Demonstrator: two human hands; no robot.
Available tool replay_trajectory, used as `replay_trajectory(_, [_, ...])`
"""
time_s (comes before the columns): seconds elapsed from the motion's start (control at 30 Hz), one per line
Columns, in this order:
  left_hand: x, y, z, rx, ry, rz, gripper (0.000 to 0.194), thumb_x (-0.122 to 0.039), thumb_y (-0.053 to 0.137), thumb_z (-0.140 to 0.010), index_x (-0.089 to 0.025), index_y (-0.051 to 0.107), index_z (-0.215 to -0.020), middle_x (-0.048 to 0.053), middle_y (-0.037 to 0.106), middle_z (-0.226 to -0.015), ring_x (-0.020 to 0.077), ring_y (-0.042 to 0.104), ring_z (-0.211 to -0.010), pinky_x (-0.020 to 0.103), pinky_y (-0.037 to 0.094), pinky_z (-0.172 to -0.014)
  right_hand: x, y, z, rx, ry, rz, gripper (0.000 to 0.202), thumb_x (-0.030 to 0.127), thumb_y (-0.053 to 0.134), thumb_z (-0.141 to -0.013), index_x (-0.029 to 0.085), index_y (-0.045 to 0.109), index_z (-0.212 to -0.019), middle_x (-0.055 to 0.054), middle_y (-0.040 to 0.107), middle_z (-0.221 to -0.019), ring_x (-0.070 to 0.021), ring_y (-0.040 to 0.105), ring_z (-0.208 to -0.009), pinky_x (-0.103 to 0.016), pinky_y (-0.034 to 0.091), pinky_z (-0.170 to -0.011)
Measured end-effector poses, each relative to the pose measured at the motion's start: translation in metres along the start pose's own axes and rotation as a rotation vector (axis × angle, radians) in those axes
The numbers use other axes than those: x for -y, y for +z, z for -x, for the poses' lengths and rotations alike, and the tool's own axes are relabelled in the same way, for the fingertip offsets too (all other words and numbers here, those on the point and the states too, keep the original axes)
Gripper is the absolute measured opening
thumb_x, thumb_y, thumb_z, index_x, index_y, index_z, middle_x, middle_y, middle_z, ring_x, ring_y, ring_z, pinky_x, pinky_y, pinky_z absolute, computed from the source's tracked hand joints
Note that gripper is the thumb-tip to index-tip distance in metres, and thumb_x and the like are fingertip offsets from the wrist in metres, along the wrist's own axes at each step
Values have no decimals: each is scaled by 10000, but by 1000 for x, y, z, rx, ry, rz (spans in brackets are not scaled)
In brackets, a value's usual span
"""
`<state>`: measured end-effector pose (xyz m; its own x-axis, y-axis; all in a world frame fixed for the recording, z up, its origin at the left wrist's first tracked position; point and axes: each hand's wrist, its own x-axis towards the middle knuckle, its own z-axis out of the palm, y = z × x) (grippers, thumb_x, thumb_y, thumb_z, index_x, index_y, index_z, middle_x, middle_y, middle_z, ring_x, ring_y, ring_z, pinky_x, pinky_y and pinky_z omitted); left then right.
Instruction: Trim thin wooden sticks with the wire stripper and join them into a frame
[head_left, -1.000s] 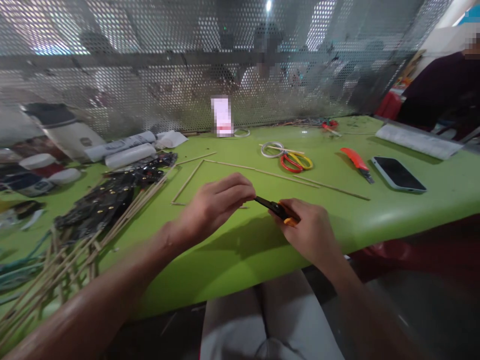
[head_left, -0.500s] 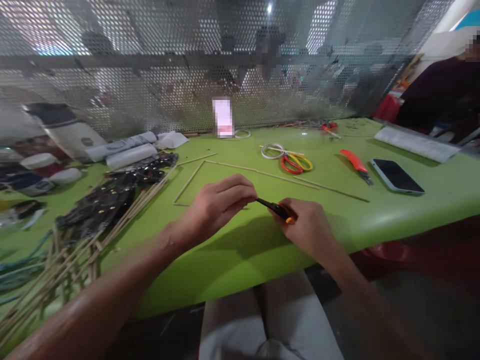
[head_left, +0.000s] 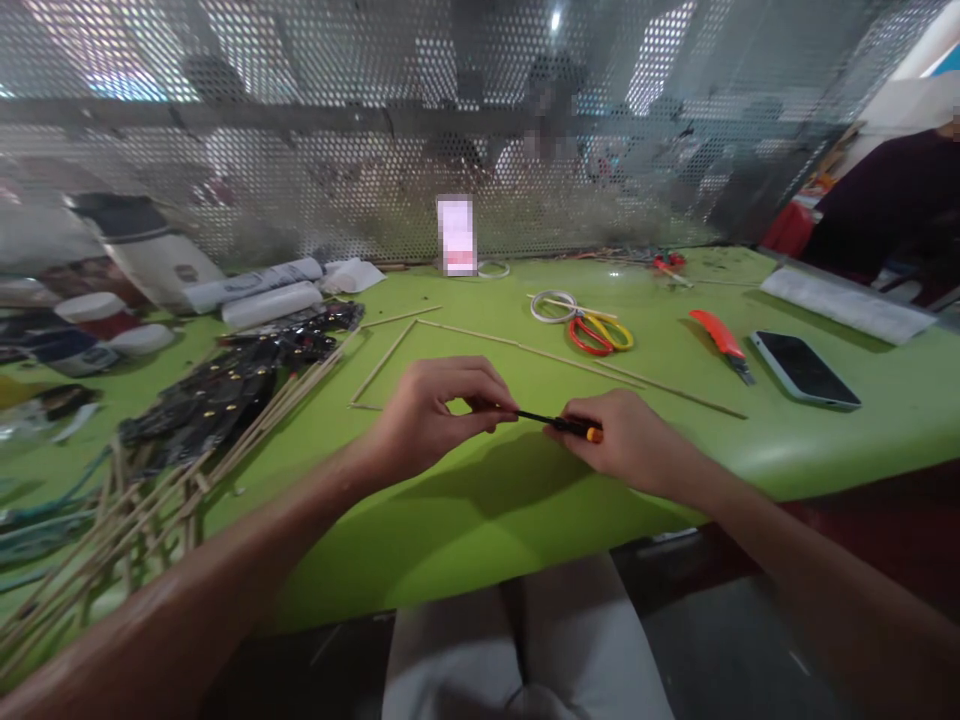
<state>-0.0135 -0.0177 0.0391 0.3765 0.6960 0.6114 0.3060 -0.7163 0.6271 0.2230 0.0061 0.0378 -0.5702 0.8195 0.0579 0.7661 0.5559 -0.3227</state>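
My right hand (head_left: 626, 430) is closed around a slim black tool with an orange end (head_left: 574, 427), which looks like a cutter knife. The tool's thin dark front part points left to my left hand (head_left: 450, 410). Thumb and fingertips of that hand are pinched together at the tip of this part; whether they also hold something small cannot be made out. Both hands are above the green table (head_left: 525, 540). Beyond them, thin bamboo sticks (head_left: 480, 338) lie end to end in an angular outline, partly hidden by my left hand. Another stick (head_left: 675, 390) lies to the right.
Red-and-yellow-handled scissors (head_left: 592, 335) lie beside a tape roll (head_left: 553, 306). An orange cutter (head_left: 720, 340) and a phone (head_left: 806, 370) are at right. Bundled sticks (head_left: 262, 420) and black plastic packaging (head_left: 225, 390) fill the left. A lit phone (head_left: 456, 235) leans on the perforated panel (head_left: 337, 180).
The view has shifted slightly. My left thumb and fingers have opened into a rounder pinch at the tool's tip, and the tool now lies more level in my right hand.
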Motion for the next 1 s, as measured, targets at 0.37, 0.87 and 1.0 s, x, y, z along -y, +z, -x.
replay_trajectory(0.37, [-3, 4, 1, -13, -92, 113, 77, -70, 711, -788, -138, 747, -801, 65, 711, -790, 128, 667, -663, 221, 549, -569, -4, -4, -1, 31, -52, -38, 240, 328, 581, -873, 187, 642, -689, -1, 640, -619, -117, 500, -547, -267, 280, -542])
replay_trajectory(0.87, [1, 6, 4, -49, 65, -64, 74, -92, 657, -849, -144, 706, -830, 56, 693, -827, 111, 642, -712, 215, 530, -626, -10, 0, -3, 11, -89, 55, 366, 496, 561, -894, 200, 559, -680, 0, 574, -598, -124, 457, -542, -280, 250, -538])
replay_trajectory(1.0, [1, 7, 4, -23, 91, -95, 74, -84, 628, -858, -136, 678, -843, 47, 669, -829, 92, 614, -673, 209, 518, -621, -14, 0, 0, 41, -115, 89, 463, 619, 472, -912, 199, 573, -745, -24, 607, -655, -139, 487, -566, -283, 268, -547])
